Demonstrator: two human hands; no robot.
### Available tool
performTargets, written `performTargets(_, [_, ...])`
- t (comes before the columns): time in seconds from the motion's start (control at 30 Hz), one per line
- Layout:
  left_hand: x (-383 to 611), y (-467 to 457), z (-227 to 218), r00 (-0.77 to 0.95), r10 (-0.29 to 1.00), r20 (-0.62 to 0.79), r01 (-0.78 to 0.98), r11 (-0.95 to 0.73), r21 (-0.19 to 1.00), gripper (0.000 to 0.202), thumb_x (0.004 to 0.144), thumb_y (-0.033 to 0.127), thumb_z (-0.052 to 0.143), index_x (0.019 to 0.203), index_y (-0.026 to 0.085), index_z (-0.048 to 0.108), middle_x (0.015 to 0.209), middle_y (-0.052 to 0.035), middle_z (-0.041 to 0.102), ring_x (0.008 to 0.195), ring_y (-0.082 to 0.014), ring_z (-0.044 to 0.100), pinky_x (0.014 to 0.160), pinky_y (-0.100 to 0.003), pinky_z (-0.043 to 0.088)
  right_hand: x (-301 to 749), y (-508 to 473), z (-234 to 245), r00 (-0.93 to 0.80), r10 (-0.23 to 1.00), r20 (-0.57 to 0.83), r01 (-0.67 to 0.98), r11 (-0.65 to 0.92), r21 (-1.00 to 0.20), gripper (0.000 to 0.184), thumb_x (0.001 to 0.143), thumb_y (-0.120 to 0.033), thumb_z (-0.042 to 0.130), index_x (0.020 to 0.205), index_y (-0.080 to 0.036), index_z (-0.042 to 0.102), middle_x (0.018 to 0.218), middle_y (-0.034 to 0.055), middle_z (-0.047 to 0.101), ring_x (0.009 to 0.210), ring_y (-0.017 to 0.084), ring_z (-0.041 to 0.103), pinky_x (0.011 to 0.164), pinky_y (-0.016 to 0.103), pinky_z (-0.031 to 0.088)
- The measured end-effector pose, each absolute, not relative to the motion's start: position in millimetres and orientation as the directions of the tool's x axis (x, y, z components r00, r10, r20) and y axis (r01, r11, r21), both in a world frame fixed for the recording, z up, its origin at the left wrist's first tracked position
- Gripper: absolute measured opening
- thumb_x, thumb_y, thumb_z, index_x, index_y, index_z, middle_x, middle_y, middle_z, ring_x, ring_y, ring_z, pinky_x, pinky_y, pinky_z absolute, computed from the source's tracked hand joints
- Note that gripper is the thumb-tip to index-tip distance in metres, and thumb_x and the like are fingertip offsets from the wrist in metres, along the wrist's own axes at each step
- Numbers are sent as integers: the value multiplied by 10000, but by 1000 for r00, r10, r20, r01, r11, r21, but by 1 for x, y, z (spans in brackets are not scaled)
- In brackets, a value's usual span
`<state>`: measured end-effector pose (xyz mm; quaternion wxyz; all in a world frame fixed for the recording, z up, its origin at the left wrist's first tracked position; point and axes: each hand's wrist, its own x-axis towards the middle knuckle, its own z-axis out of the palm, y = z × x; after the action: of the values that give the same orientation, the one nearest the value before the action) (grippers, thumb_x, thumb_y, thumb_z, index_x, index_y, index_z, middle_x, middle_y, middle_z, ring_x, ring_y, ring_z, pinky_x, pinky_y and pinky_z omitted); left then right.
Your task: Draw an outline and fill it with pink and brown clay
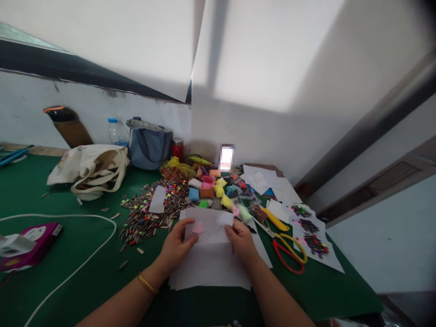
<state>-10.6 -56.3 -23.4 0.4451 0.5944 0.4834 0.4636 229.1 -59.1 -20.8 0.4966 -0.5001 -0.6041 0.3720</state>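
Observation:
Both of my hands grip a white sheet of paper (pixel 211 237) by its sides. A faint drawing shows on it, with a small pink piece (pixel 198 228) near its left side. My left hand (pixel 177 245) pinches the left edge, thumb close to the pink piece. On the right edge, my right hand (pixel 243 240) has its thumb on the front, with fingers partly hidden behind. Beneath lies a stack of white paper (pixel 211 272). Just beyond the sheet sit several coloured clay packs (pixel 206 192), and left of them spreads a pile of striped sunflower seeds (pixel 150 222) mixed with coloured beads.
Scissors (pixel 288 250) with red and yellow handles lie at right, near paper bearing seed decorations (pixel 316 245). A lit phone (pixel 226 158) stands against the wall. Behind are a blue bag (pixel 150 147) and a cream tote bag (pixel 91 165). A white cable (pixel 85 261) crosses the left.

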Motion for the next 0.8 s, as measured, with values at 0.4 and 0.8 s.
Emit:
performTargets(0.4, [-14,-58,-17,96,980,174,463,-199,864,371,764,412,640,1078,215,632,770,7,589,628,-147,514,572,-253,415,229,-60,-16,-23,979,203,274,202,-940,285,869,-374,551,952,-180,743,832,48,699,804,227,630,728,308,487])
performTargets(0.8, [-13,-59,-15,90,987,135,463,-161,872,390,770,454,635,1078,215,628,708,24,555,606,-147,507,550,-247,414,227,-60,-11,-47,983,180,284,186,-941,278,856,-342,537,937,-171,740,849,49,698,803,218,621,727,299,474])
